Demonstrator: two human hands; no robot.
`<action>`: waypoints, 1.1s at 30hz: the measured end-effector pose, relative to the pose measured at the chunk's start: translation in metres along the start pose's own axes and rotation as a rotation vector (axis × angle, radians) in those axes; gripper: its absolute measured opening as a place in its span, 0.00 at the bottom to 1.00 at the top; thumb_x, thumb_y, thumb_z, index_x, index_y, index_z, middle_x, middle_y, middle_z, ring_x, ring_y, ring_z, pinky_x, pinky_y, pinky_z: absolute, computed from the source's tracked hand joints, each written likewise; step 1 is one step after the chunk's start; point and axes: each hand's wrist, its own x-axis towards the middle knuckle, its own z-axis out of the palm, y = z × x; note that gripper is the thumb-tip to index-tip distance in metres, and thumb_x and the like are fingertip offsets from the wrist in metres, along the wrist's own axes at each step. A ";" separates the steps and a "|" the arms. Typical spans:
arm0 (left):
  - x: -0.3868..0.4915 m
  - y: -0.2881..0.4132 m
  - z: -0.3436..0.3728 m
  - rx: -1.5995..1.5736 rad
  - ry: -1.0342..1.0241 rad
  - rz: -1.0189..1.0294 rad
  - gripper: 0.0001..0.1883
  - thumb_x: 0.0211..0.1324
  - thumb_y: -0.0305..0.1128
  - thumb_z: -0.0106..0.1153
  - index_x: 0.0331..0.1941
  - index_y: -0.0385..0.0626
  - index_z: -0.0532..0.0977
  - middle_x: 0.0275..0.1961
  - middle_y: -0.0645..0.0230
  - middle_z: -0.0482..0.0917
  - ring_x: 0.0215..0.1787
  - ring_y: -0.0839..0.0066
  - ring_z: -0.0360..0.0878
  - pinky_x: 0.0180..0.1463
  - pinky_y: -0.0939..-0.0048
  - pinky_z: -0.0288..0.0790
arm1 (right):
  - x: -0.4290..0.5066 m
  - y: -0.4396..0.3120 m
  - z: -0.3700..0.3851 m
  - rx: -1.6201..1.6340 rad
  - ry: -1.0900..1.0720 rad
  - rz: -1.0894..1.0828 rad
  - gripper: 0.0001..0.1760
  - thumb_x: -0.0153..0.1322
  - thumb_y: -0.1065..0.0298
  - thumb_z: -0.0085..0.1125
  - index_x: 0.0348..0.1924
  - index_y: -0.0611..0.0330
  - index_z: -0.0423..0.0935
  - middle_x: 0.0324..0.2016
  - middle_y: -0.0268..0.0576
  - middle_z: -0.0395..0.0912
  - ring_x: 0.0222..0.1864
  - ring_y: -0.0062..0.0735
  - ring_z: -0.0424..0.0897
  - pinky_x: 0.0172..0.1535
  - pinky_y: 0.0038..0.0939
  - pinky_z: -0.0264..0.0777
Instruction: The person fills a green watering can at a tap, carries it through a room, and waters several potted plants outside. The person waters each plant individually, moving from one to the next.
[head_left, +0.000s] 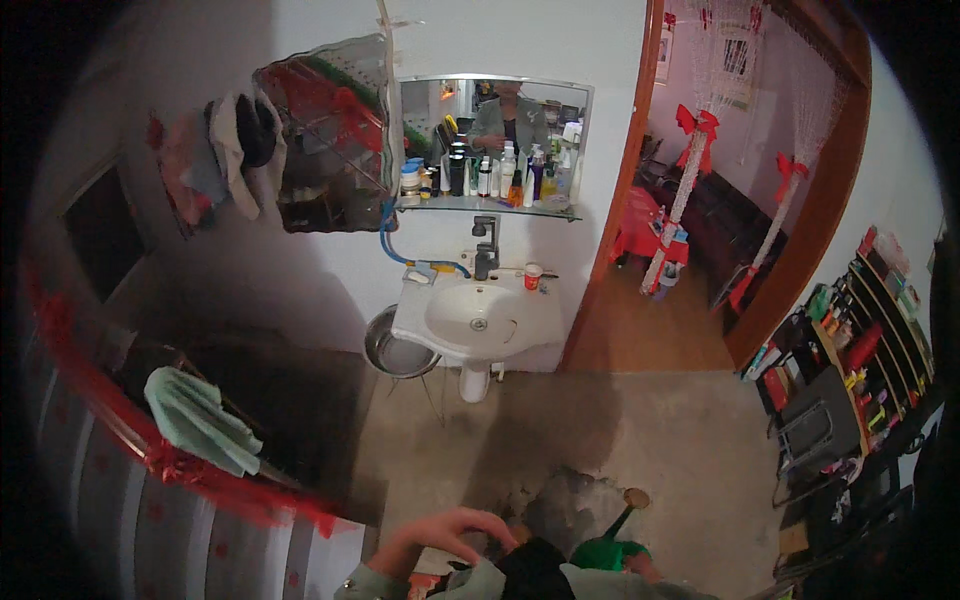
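At the bottom centre, my left hand (459, 531) is raised close to the front of a grey-green jacket (487, 581), its thumb and fingers curved apart with no object visible between them. To its right, my right hand (642, 567) is at the side of a green watering can (604, 553) and appears to hold it; its grip is partly hidden. The can's long spout ends in a brownish round rose (636, 498) pointing ahead. Beyond the hands stands a white pedestal washbasin (409, 319) with a dark tap (486, 251).
A metal basin (381, 360) on a thin-legged stand adjoins the washbasin. Above hang a mirror (465, 97) and a glass shelf (487, 206) with bottles. A wooden doorway (626, 187) is right of it, then a loaded rack (862, 375). A red-trimmed rail with a green cloth (195, 416) runs left.
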 end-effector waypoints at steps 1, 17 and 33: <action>-0.006 -0.004 -0.016 -0.093 0.090 -0.022 0.28 0.54 0.40 0.67 0.57 0.37 0.74 0.55 0.59 0.79 0.63 0.63 0.72 0.70 0.58 0.58 | 0.010 -0.015 0.000 -0.010 -0.006 -0.001 0.24 0.67 0.51 0.60 0.46 0.62 0.79 0.38 0.48 0.82 0.38 0.43 0.82 0.43 0.43 0.76; 0.068 -0.152 -0.209 -0.825 0.712 -0.261 0.22 0.68 0.41 0.53 0.60 0.40 0.71 0.54 0.61 0.79 0.57 0.66 0.77 0.64 0.61 0.68 | 0.118 -0.120 0.042 -0.301 -0.197 -0.105 0.19 0.71 0.52 0.55 0.41 0.59 0.80 0.36 0.44 0.82 0.36 0.41 0.82 0.43 0.43 0.74; 0.262 -0.244 -0.202 0.353 -0.122 -0.510 0.25 0.63 0.46 0.55 0.58 0.42 0.73 0.54 0.59 0.80 0.54 0.65 0.78 0.58 0.63 0.70 | 0.049 -0.317 -0.014 1.048 0.005 0.105 0.27 0.76 0.47 0.47 0.35 0.66 0.79 0.28 0.46 0.81 0.31 0.42 0.80 0.38 0.43 0.74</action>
